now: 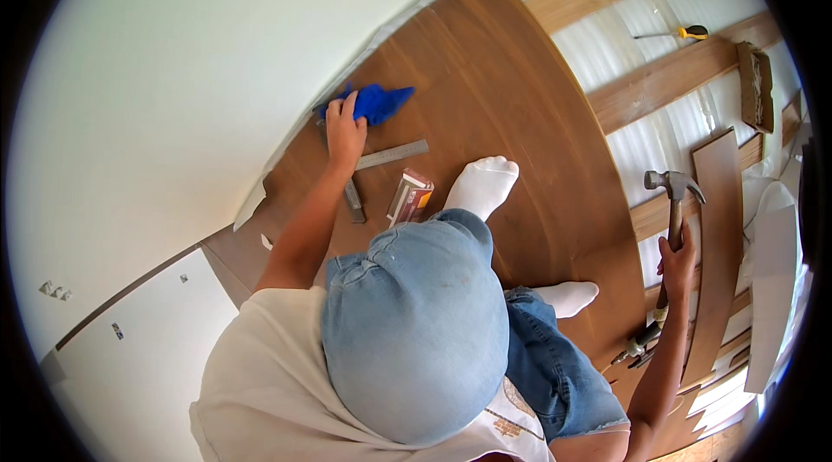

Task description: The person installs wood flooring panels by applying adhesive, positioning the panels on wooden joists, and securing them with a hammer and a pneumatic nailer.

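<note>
My left hand (346,134) reaches to the floorboards by the wall, its fingers curled over a bright blue cloth (381,104). Under and beside that wrist lies a metal try square (397,153), partly covered by my forearm. A small brown and orange box (411,197) sits just to the right of it. Off to the right, my right hand (679,257) grips a claw hammer (675,211) by its handle, head uppermost. The hammer is above the floor strips, next to a loose brown plank (718,245).
Brown laminate flooring (511,72) meets the white wall (199,46). Right of its edge, white underlay (646,85) carries wooden strips, a yellow-black screwdriver (692,32) and an open cardboard box (755,87). A dark power tool (643,341) rests below my right hand.
</note>
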`<state>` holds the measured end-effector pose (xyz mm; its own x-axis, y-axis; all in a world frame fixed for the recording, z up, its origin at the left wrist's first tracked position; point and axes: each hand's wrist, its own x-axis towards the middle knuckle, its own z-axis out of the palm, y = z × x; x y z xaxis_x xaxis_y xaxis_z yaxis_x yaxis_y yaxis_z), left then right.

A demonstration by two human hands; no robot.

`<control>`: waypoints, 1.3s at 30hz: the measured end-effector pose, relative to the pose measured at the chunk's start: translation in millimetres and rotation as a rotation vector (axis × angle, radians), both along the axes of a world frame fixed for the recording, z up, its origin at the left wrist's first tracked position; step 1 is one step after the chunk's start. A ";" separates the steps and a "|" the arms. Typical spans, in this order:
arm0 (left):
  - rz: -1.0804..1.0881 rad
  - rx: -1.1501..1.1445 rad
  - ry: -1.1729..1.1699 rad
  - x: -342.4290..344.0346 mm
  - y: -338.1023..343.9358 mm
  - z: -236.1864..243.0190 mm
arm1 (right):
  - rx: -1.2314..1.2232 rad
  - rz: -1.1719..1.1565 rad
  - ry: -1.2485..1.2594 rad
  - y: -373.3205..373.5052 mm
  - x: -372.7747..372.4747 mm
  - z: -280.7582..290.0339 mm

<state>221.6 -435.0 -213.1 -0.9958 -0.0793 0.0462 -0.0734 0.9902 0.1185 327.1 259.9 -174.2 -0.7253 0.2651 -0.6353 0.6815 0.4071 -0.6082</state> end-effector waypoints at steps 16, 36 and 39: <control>-0.316 -0.051 0.134 -159.7 158.9 -57.6 | -0.046 -0.124 0.079 -6.0 26.3 3.0; -1.641 0.406 -0.368 -10.0 307.6 -5.1 | -0.031 -0.117 0.133 -17.6 -4.9 29.2; -1.829 0.354 -0.483 12.7 306.9 -12.9 | -0.063 -0.190 0.141 -23.1 -2.2 25.9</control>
<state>234.3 -128.0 -226.0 0.2121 0.9772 0.0013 0.7874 -0.1717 0.5920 324.9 236.8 -148.3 -0.7490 0.3682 -0.5509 0.6487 0.2382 -0.7228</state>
